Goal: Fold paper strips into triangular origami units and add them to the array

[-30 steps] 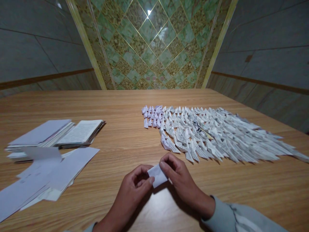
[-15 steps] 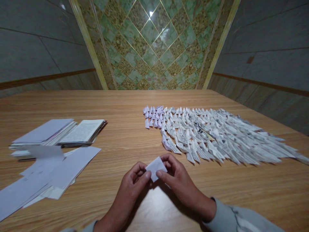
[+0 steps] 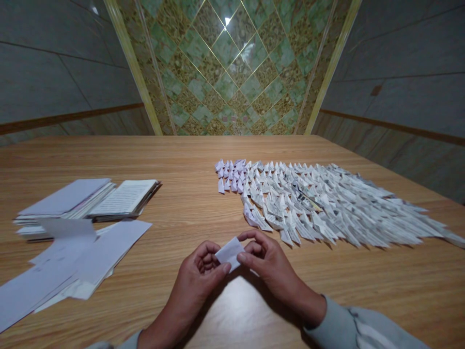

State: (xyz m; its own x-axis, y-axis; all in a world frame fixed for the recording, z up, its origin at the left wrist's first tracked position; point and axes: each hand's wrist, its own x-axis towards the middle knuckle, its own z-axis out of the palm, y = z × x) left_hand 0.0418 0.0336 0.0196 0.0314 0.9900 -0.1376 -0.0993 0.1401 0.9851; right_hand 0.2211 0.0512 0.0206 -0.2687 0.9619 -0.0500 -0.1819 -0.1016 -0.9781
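Low over the near edge of the wooden table (image 3: pixel 203 160), my left hand (image 3: pixel 198 281) and my right hand (image 3: pixel 271 269) pinch a small folded white paper piece (image 3: pixel 228 252) between thumbs and fingertips. Both hands are closed on it, left from the left side, right from the right. Just beyond my right hand lies a wide spread of several folded paper pieces (image 3: pixel 327 208) set in rows, running off to the right.
Loose white sheets (image 3: pixel 83 261) lie at the left near the table's front. Behind them sits a stack of open booklets (image 3: pixel 90 201). Grey walls and a green patterned tile panel (image 3: pixel 232 68) stand behind the table.
The folded piece has been turned and lifted slightly between my fingers. My hands moved a little toward the far side. Nothing else on the table moved.
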